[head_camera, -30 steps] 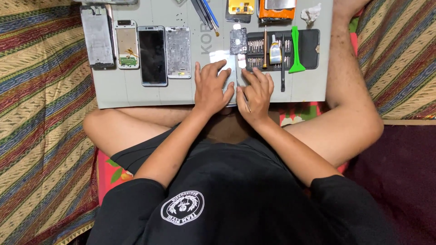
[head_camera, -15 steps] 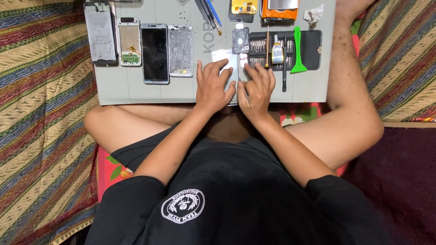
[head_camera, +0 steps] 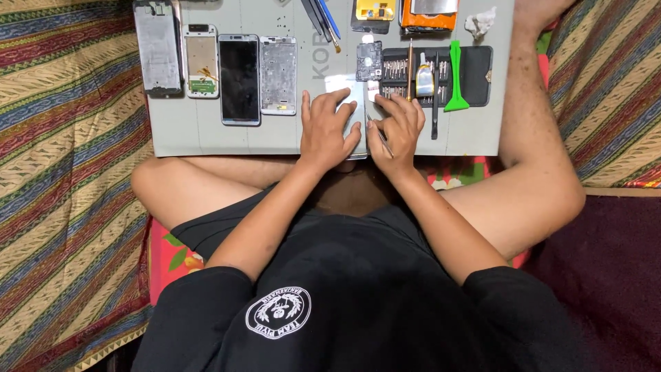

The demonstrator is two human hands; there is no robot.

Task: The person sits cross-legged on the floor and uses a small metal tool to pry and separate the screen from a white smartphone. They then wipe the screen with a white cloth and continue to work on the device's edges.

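Left hand: I see my left hand [head_camera: 329,129] lying flat on a pale, shiny phone panel [head_camera: 350,93], fingers [head_camera: 339,98] spread wide across it, pressing down and gripping nothing.
Right hand: my right hand [head_camera: 399,127] sits just beside the left, fingers curled narrow around thin metal tweezers [head_camera: 378,136]; the tips point in toward the panel's right edge.
Phone panel: it lies on the grey work mat [head_camera: 206,134], at the near edge, in the middle, mostly covered by my left hand; only the top corner and a lower strip show.
Work mat: it rests across my crossed legs, over a striped woven cloth [head_camera: 62,172] on the floor.
Left of the hands: four phone parts in a row. A grey back frame [head_camera: 158,47], a white board-side shell [head_camera: 201,60], a dark screen [head_camera: 239,79] and a silver mid-frame [head_camera: 278,74], all flat and just beside one another.
Right of the hands: a black tool roll [head_camera: 475,65] opened out, with a row of screwdriver bits [head_camera: 394,69], a small bottle [head_camera: 425,79] and a green pry tool [head_camera: 454,77] lying across it.
Far edge: a small dark circuit module [head_camera: 368,60] near the roll, blue-handled tools [head_camera: 329,17], a yellow part [head_camera: 375,8], an orange-cased item [head_camera: 427,14] and a crumpled white tissue [head_camera: 480,22].
Me: black shirt, bare knees either side of the mat.
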